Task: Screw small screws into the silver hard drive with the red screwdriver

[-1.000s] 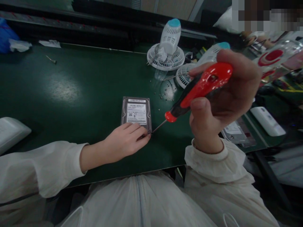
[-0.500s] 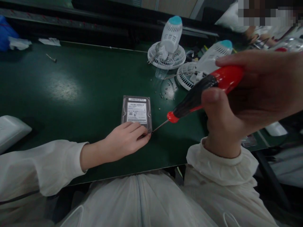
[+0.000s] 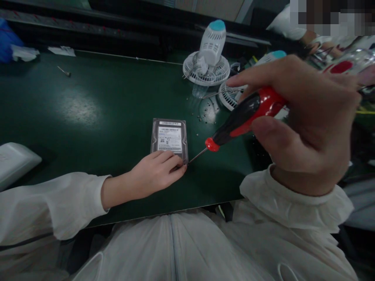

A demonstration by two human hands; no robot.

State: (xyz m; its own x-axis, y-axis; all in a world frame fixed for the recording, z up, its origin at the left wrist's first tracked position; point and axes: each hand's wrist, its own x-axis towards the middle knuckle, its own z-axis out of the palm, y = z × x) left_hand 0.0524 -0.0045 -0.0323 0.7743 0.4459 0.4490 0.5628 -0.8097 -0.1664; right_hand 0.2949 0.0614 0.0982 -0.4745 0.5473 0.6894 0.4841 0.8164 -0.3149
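Observation:
A hard drive (image 3: 170, 136) lies flat on the green table, its white label facing up. My left hand (image 3: 158, 171) is closed over its near end, with thumb and fingertips together at the near right corner; what is under the fingertips is hidden. In my right hand (image 3: 310, 121) is a red and black screwdriver (image 3: 237, 119), held by its handle, the index finger extended along it. Its thin metal shaft slants down to the left, and the tip meets the drive's near right corner beside my left thumb. Whether a screw sits at the tip cannot be made out.
Several small screws (image 3: 205, 115) are scattered beyond the drive, near two white fan parts (image 3: 212, 47) with blue ends. A white object (image 3: 17, 164) is at the left edge. A small metal piece (image 3: 67, 73) lies far left. Another person's hands (image 3: 331, 50) show at the upper right.
My right hand has turned about the screwdriver handle and moved slightly right, with its index finger now stretched forward. My left hand and the hard drive stay in place.

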